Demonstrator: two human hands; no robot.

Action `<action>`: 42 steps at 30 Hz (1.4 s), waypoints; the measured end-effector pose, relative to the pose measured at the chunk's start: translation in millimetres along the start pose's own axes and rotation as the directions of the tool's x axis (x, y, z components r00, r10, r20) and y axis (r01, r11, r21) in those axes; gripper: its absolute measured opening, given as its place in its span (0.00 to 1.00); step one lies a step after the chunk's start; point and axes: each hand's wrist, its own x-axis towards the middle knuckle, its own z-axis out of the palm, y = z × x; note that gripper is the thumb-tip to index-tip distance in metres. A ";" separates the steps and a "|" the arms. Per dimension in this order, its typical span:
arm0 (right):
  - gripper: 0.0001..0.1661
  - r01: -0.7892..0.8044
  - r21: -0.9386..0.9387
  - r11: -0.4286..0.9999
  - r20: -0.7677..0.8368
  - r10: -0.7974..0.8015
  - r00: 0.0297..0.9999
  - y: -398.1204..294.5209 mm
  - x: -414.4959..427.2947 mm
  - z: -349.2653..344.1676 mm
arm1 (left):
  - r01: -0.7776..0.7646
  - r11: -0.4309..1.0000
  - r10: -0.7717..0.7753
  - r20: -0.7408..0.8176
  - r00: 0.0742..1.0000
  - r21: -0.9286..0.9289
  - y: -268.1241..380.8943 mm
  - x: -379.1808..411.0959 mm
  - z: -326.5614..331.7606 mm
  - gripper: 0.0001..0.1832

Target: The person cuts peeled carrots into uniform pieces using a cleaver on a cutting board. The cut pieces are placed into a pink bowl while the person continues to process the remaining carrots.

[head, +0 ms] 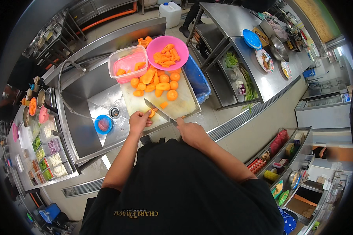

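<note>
My right hand (191,131) grips the handle of a kitchen knife (161,113), its blade slanting up and left over the white cutting board (184,108). With my left hand (140,122) I pinch a small piece of carrot (151,114) on the board, left of the blade. A loose carrot piece (163,105) lies just beyond the knife. Peeled carrot chunks (163,86) are heaped across the board's far half. Behind them stand a pink bowl (181,43) of cut carrot sticks and a clear plastic container (113,63) with a pink one and carrot pieces inside.
Left of the board is a steel sink (76,117), where a hose runs into a blue bowl (99,129). A blue lined bin (197,79) stands beyond the board's right edge. Further right, a steel table (267,85) holds plates. Ingredient trays (53,147) sit far left.
</note>
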 end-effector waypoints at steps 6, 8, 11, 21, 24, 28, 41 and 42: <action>0.11 0.004 -0.021 1.000 -0.017 -0.004 1.000 -2.5 -6.9 -3.4 | -0.004 1.000 0.004 -0.011 1.000 0.012 4.4 -6.6 4.0 0.20; 0.11 0.016 -0.023 1.000 -0.023 -0.017 1.000 -2.6 -8.6 -4.3 | -0.014 1.000 0.015 -0.016 1.000 0.023 4.4 -6.3 4.3 0.20; 0.10 0.020 -0.031 0.999 -0.015 -0.021 1.000 -4.8 -9.5 -7.7 | -0.026 0.999 0.026 -0.023 0.999 0.030 4.9 -7.5 5.2 0.21; 0.12 0.026 -0.056 0.998 0.001 -0.026 1.000 -4.8 -5.3 -4.7 | -0.021 1.000 0.022 -0.035 0.999 0.022 3.1 -7.5 5.7 0.21; 0.15 0.051 -0.078 0.996 -0.002 -0.052 0.999 -4.1 -3.2 -5.1 | -0.028 0.999 0.029 -0.039 0.999 0.034 3.8 -8.7 6.0 0.21; 0.15 0.046 -0.112 0.993 0.037 -0.042 0.998 -2.1 8.6 -1.6 | -0.028 0.999 0.029 -0.016 0.999 0.026 7.1 -11.1 5.5 0.21; 0.13 -0.053 -0.040 0.998 0.015 0.053 0.998 25.9 31.5 37.4 | -0.323 0.796 0.344 0.057 0.937 0.512 20.9 -9.7 -13.3 0.17; 0.14 -0.073 -0.013 0.997 -0.006 0.073 0.997 28.3 27.1 35.8 | -0.476 0.697 0.481 0.142 0.865 0.537 26.6 -12.1 -16.2 0.17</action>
